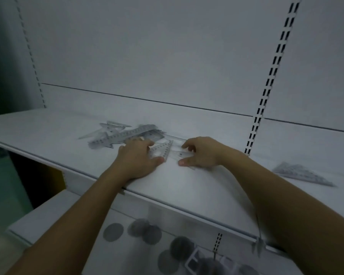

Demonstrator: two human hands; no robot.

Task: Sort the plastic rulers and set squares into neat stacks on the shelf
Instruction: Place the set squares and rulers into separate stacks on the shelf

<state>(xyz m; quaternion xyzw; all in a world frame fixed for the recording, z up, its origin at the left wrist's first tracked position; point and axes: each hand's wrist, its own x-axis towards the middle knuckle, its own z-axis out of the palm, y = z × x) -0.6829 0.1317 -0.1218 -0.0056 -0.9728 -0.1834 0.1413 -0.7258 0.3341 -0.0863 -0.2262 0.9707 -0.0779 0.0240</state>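
A loose pile of clear plastic rulers and set squares [123,133] lies on the white shelf [48,139], left of centre. My left hand [136,157] pinches a clear set square [161,150] between its fingers and thumb. Close to the right of it, my right hand [199,152] holds another clear set square [182,154] flat against the shelf. The two hands are almost touching. A separate stack of set squares [302,174] lies at the far right of the shelf.
The shelf's back panel rises behind the pile, with a slotted upright [266,84] on the right and another [31,56] on the left. Below the shelf's front edge, a lower level holds dark round items [147,231], blurred.
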